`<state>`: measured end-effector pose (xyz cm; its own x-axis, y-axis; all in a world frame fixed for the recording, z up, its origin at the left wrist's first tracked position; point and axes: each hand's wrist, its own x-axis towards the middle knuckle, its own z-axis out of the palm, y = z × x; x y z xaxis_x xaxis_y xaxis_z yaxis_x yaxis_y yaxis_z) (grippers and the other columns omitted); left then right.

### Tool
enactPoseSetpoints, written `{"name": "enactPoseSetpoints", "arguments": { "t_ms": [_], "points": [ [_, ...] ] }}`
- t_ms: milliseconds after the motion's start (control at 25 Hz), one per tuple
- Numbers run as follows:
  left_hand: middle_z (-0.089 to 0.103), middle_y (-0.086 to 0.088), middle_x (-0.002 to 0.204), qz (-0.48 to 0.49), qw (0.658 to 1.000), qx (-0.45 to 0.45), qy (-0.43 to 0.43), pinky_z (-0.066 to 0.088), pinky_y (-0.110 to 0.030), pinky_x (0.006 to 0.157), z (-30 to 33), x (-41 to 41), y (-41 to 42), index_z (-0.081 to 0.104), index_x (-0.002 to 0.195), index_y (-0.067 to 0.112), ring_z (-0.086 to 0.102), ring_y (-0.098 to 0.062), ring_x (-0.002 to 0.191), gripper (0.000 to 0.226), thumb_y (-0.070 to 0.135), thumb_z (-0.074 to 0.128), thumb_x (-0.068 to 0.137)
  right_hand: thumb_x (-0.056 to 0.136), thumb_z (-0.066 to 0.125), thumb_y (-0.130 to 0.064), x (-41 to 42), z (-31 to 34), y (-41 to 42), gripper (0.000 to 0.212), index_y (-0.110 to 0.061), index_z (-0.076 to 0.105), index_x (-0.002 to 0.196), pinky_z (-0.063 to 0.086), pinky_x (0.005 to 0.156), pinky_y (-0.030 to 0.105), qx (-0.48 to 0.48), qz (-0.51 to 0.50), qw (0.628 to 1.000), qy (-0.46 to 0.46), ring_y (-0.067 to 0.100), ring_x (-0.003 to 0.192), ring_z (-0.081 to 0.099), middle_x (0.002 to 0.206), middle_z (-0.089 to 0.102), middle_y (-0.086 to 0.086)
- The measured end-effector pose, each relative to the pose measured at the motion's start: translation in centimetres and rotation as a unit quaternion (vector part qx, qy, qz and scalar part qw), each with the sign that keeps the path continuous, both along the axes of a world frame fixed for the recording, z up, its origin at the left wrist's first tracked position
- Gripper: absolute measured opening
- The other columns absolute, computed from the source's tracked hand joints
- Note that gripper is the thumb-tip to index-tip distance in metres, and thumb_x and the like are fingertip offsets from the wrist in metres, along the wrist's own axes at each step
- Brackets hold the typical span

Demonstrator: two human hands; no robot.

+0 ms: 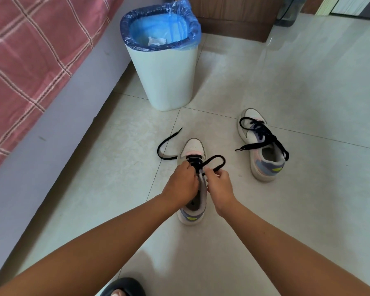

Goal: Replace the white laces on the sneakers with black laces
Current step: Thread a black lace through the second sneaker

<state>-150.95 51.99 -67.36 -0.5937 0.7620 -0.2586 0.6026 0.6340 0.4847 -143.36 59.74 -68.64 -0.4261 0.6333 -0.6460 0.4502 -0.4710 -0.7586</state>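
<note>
Both hands work the near sneaker (192, 182), which points away on the floor: left hand (180, 184) grips its eyelet row, right hand (219, 186) pinches the black lace (214, 162) looping rightward, its free end trailing far left.

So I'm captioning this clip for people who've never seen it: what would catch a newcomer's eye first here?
Probably the two hands meeting mid-frame over the near sneaker: the left hand and right hand are working its black lace, one end trailing onto the tiled floor. Next, the second sneaker to the right, already threaded with black. Behind them stands a white bin with a bright blue liner.
</note>
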Motion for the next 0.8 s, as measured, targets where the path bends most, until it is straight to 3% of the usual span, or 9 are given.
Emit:
{"name": "enactPoseSetpoints", "arguments": {
  "t_ms": [120, 240, 320, 400, 480, 600, 720, 800],
  "points": [
    [0.048, -0.004, 0.096, 0.012, 0.999, 0.019, -0.046, 0.033, -0.023, 0.067, 0.4, -0.4, -0.6, 0.047, 0.087, 0.011, 0.046, -0.016, 0.08, 0.012, 0.018, 0.044, 0.096, 0.089, 0.061, -0.022, 0.4, 0.3, -0.9, 0.031, -0.014, 0.044, 0.115, 0.041, 0.06, 0.014, 0.044, 0.051, 0.998, 0.006, 0.007, 0.069, 0.046, 0.08, 0.047, 0.0],
    [0.058, -0.01, 0.104, 0.018, 0.989, 0.05, -0.136, 0.049, -0.037, 0.084, 0.2, -1.1, -2.1, 0.049, 0.085, 0.005, 0.056, -0.018, 0.092, 0.011, 0.012, 0.046, 0.093, 0.087, 0.065, -0.019, 0.3, 0.3, -0.4, 0.035, -0.016, 0.043, 0.114, 0.04, 0.059, 0.014, 0.05, 0.054, 0.997, 0.005, 0.006, 0.067, 0.045, 0.077, 0.045, -0.002],
    [0.055, 0.001, 0.109, 0.025, 0.974, 0.073, -0.213, 0.048, -0.025, 0.093, 0.5, -1.3, -3.3, 0.049, 0.091, 0.0, 0.051, -0.005, 0.105, 0.009, 0.008, 0.045, 0.093, 0.085, 0.066, -0.014, 0.1, 0.2, -0.3, 0.043, -0.012, 0.041, 0.12, 0.039, 0.058, 0.015, 0.043, 0.036, 0.998, 0.003, 0.007, 0.065, 0.045, 0.075, 0.045, -0.002],
    [0.05, 0.011, 0.117, 0.044, 0.961, 0.083, -0.261, 0.04, -0.007, 0.089, 1.2, -1.4, -4.0, 0.049, 0.094, 0.003, 0.044, 0.005, 0.117, 0.006, 0.006, 0.044, 0.094, 0.084, 0.066, -0.011, 0.0, 0.0, -0.4, 0.048, -0.009, 0.039, 0.124, 0.038, 0.058, 0.016, 0.034, 0.001, 0.999, 0.003, 0.007, 0.063, 0.044, 0.074, 0.045, -0.001],
    [0.053, 0.01, 0.119, 0.071, 0.96, 0.095, -0.253, 0.041, -0.014, 0.09, 1.8, -1.6, -4.5, 0.048, 0.087, 0.002, 0.048, 0.002, 0.118, 0.009, 0.007, 0.045, 0.093, 0.083, 0.066, -0.011, -0.2, -0.1, -0.5, 0.05, -0.008, 0.038, 0.124, 0.038, 0.059, 0.017, 0.023, -0.031, 0.999, 0.005, 0.008, 0.064, 0.045, 0.075, 0.046, 0.0],
    [0.057, 0.0, 0.109, 0.084, 0.97, 0.092, -0.211, 0.044, -0.023, 0.086, 2.5, -1.7, -5.7, 0.049, 0.077, 0.007, 0.057, -0.01, 0.104, 0.014, 0.012, 0.048, 0.09, 0.082, 0.067, -0.01, -0.3, 0.1, -0.4, 0.043, -0.013, 0.042, 0.116, 0.041, 0.061, 0.018, 0.005, -0.054, 0.998, 0.013, 0.008, 0.07, 0.05, 0.084, 0.053, 0.0],
    [0.066, -0.008, 0.092, 0.071, 0.963, 0.045, -0.255, 0.051, -0.042, 0.082, 2.6, -1.9, -6.9, 0.05, 0.074, 0.014, 0.063, -0.026, 0.091, 0.015, 0.024, 0.048, 0.084, 0.085, 0.063, -0.009, -0.3, 0.0, 0.0, 0.025, -0.013, 0.051, 0.107, 0.049, 0.07, 0.023, -0.005, -0.032, 0.999, 0.03, 0.013, 0.079, 0.056, 0.096, 0.059, 0.005],
    [0.066, -0.013, 0.086, 0.07, 0.962, 0.017, -0.262, 0.051, -0.047, 0.082, 2.3, -1.8, -7.4, 0.052, 0.076, 0.01, 0.064, -0.033, 0.089, 0.014, 0.019, 0.049, 0.087, 0.088, 0.062, -0.012, -0.2, -0.1, 0.3, 0.017, -0.011, 0.054, 0.103, 0.051, 0.071, 0.024, 0.015, -0.013, 0.999, 0.033, 0.017, 0.082, 0.059, 0.098, 0.061, 0.007]
  ]
}}
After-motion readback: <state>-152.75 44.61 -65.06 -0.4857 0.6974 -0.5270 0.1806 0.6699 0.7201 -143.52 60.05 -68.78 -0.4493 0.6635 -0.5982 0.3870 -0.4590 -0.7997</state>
